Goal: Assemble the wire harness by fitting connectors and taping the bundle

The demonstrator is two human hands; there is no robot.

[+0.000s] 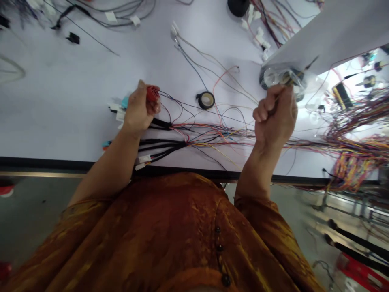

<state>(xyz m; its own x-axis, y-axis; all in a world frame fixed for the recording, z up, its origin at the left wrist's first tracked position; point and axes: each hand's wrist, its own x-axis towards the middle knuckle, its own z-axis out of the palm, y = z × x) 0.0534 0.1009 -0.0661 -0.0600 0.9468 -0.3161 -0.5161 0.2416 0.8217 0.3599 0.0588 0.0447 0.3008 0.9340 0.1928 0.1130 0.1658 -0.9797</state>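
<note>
My left hand (138,107) is closed around a red connector (153,93) with many small holes in its face. Thin dark wires run out of that connector to the right. Over the right part of the table, my right hand (276,115) is closed in a pinch. From its fingers a thin wire-like piece (311,63) with a dark tip points up and right; blur hides its exact kind. A wire harness (209,134) with black-sleeved branches lies below and between the hands. White connectors (143,161) end one branch. Between the hands lies a roll of black tape (206,100).
A clear plastic bag (284,77) with round items sits just beyond my right hand. A thick wire bundle (358,138) spreads at the right. More cables (121,16) lie at the back left. The table's dark edge (45,163) runs close to my body.
</note>
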